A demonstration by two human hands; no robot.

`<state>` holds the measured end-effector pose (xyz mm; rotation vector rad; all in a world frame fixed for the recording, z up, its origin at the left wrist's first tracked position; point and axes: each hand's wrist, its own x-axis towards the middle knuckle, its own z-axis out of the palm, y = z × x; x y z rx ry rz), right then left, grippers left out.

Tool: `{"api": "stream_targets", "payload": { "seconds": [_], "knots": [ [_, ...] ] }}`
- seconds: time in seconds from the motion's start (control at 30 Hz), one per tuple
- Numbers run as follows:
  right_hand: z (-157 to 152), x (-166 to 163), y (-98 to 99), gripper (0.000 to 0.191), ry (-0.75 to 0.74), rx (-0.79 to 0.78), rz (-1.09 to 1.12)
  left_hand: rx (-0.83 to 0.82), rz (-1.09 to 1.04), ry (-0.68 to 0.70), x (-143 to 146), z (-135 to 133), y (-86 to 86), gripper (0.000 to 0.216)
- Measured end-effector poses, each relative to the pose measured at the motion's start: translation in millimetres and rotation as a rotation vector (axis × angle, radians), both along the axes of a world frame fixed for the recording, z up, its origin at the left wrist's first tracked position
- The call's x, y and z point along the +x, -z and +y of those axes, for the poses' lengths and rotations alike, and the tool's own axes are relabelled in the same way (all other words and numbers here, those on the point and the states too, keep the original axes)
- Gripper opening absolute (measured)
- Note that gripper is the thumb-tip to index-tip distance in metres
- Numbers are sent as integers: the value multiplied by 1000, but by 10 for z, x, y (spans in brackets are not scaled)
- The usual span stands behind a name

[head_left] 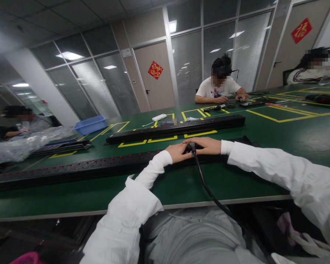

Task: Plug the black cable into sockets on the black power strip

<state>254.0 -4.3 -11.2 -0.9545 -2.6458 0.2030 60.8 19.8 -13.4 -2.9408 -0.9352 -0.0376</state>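
A long black power strip with a row of red switches lies across the green table in front of me. A black plug with a thick black cable sits in the strip, the cable running down off the table's near edge. My left hand is closed against the plug from the left. My right hand lies over the strip and presses the plug from the right, fingers together.
A second black power strip lies farther back on yellow floor-tape markings. A blue tray and clear plastic wrapping sit at the left. A person in a white shirt works across the table; others sit far left and far right.
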Motion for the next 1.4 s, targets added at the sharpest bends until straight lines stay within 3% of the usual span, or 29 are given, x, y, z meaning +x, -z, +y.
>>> {"api": "stream_targets", "payload": {
  "seconds": [1.4],
  "knots": [
    [-25,-1,-6,53,-4,-25,16,-21,3,-50,-2,-32,-24,59]
  ]
}}
